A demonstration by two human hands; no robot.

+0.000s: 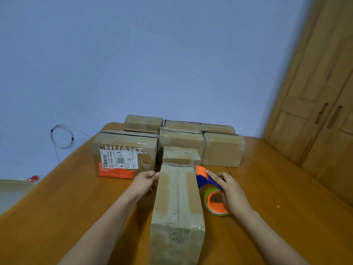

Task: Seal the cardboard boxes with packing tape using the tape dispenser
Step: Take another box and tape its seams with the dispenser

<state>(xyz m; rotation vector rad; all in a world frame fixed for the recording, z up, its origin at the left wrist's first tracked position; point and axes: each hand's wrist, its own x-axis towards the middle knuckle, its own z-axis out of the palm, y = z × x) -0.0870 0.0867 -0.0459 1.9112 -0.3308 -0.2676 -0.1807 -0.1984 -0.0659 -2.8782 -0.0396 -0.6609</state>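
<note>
Head view, one moment. Item: long plain brown cardboard box (pixel 177 209), lying lengthwise toward the viewer on the orange-brown wooden surface (pixel 286 188); flaps closed, centre seam visible along the top, glossy tape apparently over its near and far ends, contents hidden. Just right of this box: orange-and-blue handheld tape dispenser (pixel 209 183) carrying a clear tape roll, its orange head touching the box's far right corner, probably to start or finish a strip there. Right hand (pixel 232 190): fingers wrapped closed around the dispenser's handle and roll. Left hand (pixel 146 181): fingers curled against the box's far left side, apparently steadying it against the dispenser's pull. Just beyond the box: small brown carton (pixel 181 155), closed. Farther beyond: cluster of closed brown cartons (pixel 222 150); contents not visible. Beyond-left: large printed carton with white shipping label and orange band (pixel 124 155). Far left: coiled thin cable (pixel 62 136) on the blue wall. Far right: wooden cupboard doors (pixel 324 115).
</note>
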